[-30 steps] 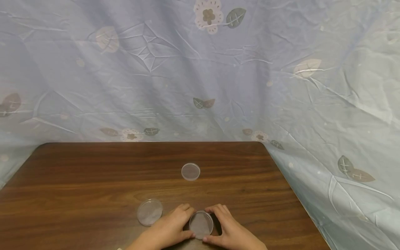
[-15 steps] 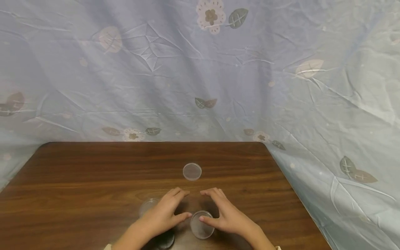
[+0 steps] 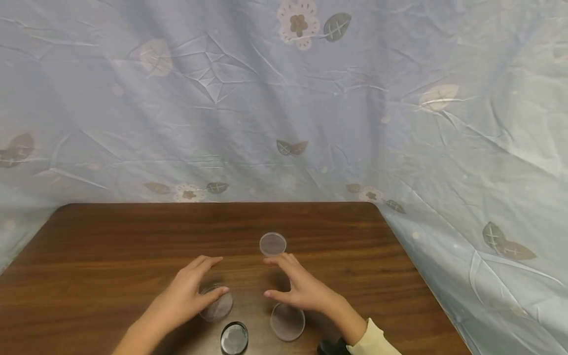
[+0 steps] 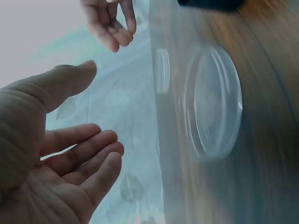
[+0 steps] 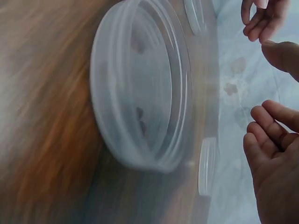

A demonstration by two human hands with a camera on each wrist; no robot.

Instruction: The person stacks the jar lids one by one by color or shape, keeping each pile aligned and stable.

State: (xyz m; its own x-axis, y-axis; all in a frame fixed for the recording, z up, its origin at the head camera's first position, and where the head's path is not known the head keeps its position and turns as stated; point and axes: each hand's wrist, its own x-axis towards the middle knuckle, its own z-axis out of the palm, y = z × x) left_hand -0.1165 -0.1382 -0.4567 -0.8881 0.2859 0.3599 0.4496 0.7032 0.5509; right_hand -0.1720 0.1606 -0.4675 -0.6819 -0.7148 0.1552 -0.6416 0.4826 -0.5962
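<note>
My left hand [image 3: 184,291] hovers with fingers spread, holding nothing. Its thumb overlaps a clear petri dish [image 3: 219,309] in the head view. Over to the right, my right hand [image 3: 303,287] is likewise relaxed, thumb apart from fingers. Below it lies a second clear petri dish [image 3: 287,323], and past its fingertips a third one [image 3: 272,243] sits farther back. A round dish with a black rim [image 3: 234,338] stands between the two near ones. The left wrist view shows a petri dish [image 4: 215,102] below the hand; in the right wrist view another petri dish [image 5: 140,88] appears large and close.
The dishes lie on a dark wood-grain table [image 3: 133,236] with rounded far corners. A pale blue cloth [image 3: 248,113] with flowers and leaves hangs behind it and along the right side. Something black [image 3: 333,346] shows beside the right wrist.
Both hands first surrounded the near right petri dish, then let go and rose away. The left hand moved left, the right hand forward, uncovering the black-rimmed dish.
</note>
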